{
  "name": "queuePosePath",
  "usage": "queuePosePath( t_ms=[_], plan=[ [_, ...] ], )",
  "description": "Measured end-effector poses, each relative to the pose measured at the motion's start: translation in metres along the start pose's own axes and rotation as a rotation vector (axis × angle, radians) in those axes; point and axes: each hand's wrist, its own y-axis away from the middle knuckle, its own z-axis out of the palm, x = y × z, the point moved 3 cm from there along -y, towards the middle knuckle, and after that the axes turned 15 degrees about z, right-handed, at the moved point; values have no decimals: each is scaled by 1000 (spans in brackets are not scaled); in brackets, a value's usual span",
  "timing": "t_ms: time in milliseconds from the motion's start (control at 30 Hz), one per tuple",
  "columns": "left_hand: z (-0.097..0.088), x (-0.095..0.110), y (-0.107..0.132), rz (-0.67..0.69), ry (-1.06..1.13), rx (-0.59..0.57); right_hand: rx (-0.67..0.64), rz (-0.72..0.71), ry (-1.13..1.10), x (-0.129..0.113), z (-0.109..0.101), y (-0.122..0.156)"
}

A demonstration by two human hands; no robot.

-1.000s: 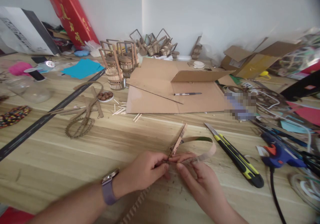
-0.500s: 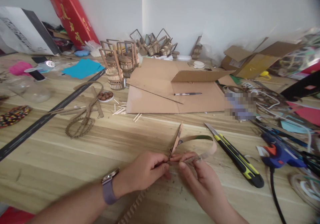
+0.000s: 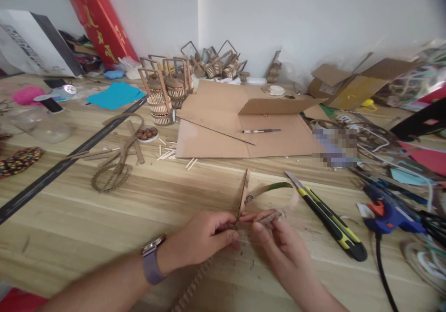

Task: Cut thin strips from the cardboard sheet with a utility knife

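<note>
My left hand [image 3: 204, 237], with a watch at its wrist, is closed in a pinch on a notched cardboard strip [image 3: 192, 285] that trails down towards the near edge. My right hand [image 3: 284, 247] pinches a narrow cardboard strip [image 3: 291, 202], which curls in a loop above the fingers. Between the fingertips a flat printed strip end [image 3: 245, 189] stands up, leaning slightly. Fingers hide how the pieces meet. Just right of the loop lies a yellow and black utility knife [image 3: 327, 216], its blade extended.
A flattened cardboard box [image 3: 216, 135] with a pen [image 3: 262, 130] lies ahead. Small woven baskets [image 3: 160, 100], a dish of brown beads [image 3: 147, 134], short sticks [image 3: 167, 153] and a coiled notched strip [image 3: 111, 177] are left. A blue glue gun [image 3: 390, 212] lies right.
The standing strip end has swung slightly left and is more upright. The loop has shifted a little left, and my right fingers have moved slightly; my left hand has barely moved.
</note>
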Motion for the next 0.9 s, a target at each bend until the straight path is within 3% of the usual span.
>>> queuePosePath(
  t_ms=[233,433,533,600,700,767,900],
  plan=[
    [1,-8,0,-47,170,42,29,14,-10,1,-2,-3],
    [1,-11,-1,-57,224,91,-5,33,157,-2,-8,-8],
    [0,-12,-2,-49,258,127,59,-50,377,-6,-26,-16],
    [-1,-13,-2,-46,286,156,192,-98,542,-5,-46,-23],
    [-3,-15,-3,-49,328,196,452,-56,819,8,-82,-32],
    [-3,-15,-4,-52,349,209,543,29,1038,24,-99,-36],
    [-3,-15,-4,-57,369,218,475,159,1293,56,-113,-41]
  ],
)
